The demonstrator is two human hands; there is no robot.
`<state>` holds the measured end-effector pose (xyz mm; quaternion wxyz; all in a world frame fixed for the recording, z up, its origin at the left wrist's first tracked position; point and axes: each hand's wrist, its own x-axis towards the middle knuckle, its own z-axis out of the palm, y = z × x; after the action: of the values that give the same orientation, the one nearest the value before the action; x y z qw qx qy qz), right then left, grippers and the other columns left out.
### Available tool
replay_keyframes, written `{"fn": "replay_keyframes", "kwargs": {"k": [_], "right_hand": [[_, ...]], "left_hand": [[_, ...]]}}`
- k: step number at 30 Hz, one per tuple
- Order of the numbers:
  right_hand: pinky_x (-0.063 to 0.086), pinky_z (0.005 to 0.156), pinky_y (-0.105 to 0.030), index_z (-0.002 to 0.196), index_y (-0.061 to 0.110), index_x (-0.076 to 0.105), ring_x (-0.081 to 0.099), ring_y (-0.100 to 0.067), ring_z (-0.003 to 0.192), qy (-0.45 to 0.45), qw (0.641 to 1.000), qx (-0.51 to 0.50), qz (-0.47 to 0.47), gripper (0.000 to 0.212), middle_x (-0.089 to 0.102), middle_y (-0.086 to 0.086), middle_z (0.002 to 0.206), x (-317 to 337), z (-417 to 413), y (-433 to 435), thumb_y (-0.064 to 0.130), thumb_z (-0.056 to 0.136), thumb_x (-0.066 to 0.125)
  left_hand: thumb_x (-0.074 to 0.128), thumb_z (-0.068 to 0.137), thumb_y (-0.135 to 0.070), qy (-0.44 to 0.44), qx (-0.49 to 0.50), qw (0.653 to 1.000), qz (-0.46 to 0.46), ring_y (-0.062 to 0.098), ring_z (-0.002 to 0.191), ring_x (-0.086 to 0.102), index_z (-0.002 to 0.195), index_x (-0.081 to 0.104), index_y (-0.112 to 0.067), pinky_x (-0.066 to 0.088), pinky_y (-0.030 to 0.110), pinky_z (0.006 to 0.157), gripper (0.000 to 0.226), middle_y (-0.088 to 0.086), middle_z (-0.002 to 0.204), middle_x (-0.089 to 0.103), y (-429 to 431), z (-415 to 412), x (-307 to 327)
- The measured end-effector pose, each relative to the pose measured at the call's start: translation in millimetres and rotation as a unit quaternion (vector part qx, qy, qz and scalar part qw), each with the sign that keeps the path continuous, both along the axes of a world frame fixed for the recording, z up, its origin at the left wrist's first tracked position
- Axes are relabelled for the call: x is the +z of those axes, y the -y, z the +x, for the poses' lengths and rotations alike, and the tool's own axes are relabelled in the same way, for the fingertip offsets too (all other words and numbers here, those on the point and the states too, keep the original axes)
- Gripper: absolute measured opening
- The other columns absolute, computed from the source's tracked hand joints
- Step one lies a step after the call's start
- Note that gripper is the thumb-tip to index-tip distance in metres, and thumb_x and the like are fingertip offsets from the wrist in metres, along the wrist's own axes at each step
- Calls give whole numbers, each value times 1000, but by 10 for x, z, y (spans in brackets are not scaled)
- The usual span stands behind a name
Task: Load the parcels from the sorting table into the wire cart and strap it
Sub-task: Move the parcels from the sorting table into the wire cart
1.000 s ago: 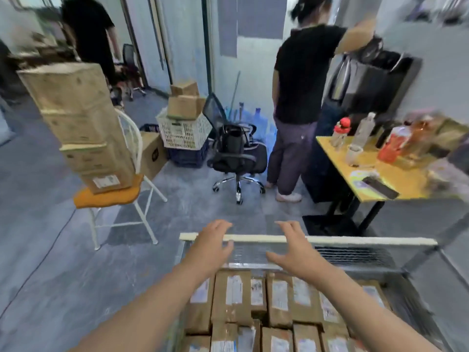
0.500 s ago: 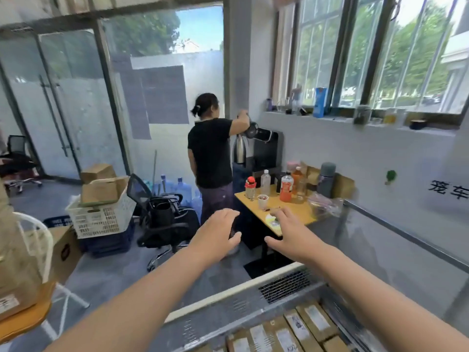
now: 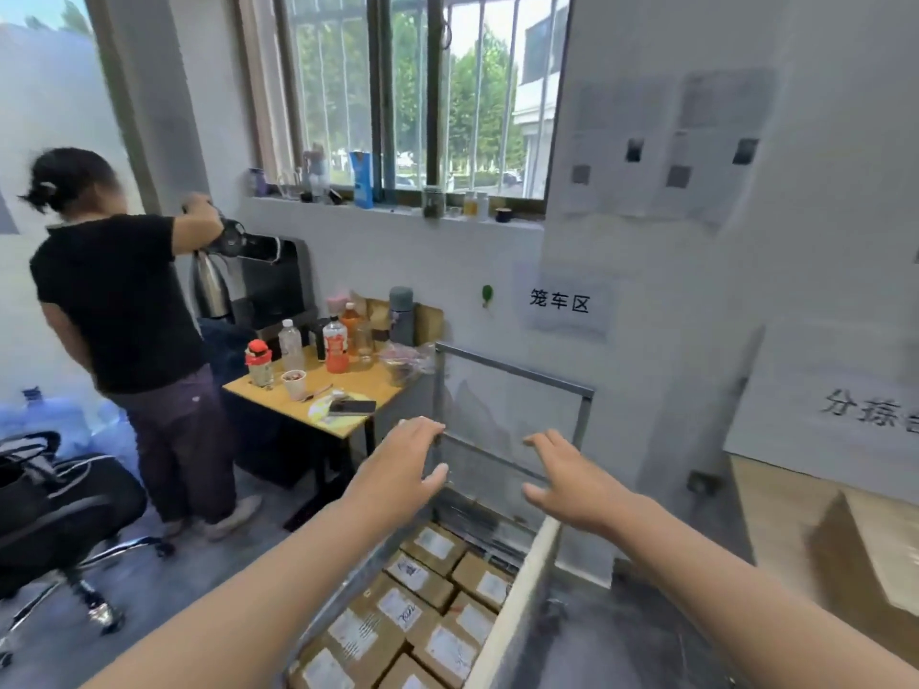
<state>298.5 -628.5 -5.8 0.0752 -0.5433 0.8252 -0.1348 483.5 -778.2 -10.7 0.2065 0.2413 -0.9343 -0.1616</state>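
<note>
The wire cart [image 3: 512,382] stands in front of me with its metal frame against the white wall. Several brown parcels [image 3: 420,614] with white labels lie packed inside it, low in the view. My left hand [image 3: 400,469] hovers over the cart's left side, fingers spread and holding nothing. To its right, my right hand [image 3: 569,482] is stretched out above the cart's pale edge rail [image 3: 517,604], fingers straight, also holding nothing. No strap is visible.
A person in a black shirt [image 3: 119,310] stands at left by a yellow table [image 3: 318,400] crowded with bottles and cups. A black office chair [image 3: 59,504] sits at lower left. A wooden sorting table [image 3: 776,519] with a cardboard box lies at right.
My view has swung to the right, from the open floor and stacked boxes to the wall by the cart. Both hands stay stretched out in front of me, fingers spread.
</note>
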Motion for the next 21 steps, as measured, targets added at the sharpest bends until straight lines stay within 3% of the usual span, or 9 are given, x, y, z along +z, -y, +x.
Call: {"fn": "replay_keyframes", "kwargs": {"k": [5,12,18,21], "right_hand": [[43,96,-33,149,14,28,47,-20,122,-29,997,-65,15,65,32,-1,144,31,-248,-825,31,94,58],[37,108,-36,148,11,29,37,-21,134,-30,989,-147,-1,69,31,-4,144,104,-599,-2070,28,91,63],[40,103,-37,146,11,32,43,-26,127,-16,972,-236,6,66,35,-4,141,124,-878,-3508,27,90,62],[39,97,-32,147,11,31,44,-25,125,1,964,-267,16,64,34,-3,142,85,-997,-4227,24,91,62]], "left_hand": [[56,98,-30,-17,-75,997,-1,13,132,41,142,43,-17,30,23,110,48,-3,140,47,-580,-581,-14],[56,97,-30,11,-174,985,-18,15,136,37,144,40,-15,31,28,112,52,0,145,43,-1728,-1388,47],[53,99,-31,16,-236,972,-6,20,144,30,145,39,-16,30,31,113,50,-1,148,41,-3063,-1991,17],[56,97,-29,23,-274,961,-3,21,137,38,142,42,-12,31,29,111,50,0,142,45,-3802,-2237,-33]]}}
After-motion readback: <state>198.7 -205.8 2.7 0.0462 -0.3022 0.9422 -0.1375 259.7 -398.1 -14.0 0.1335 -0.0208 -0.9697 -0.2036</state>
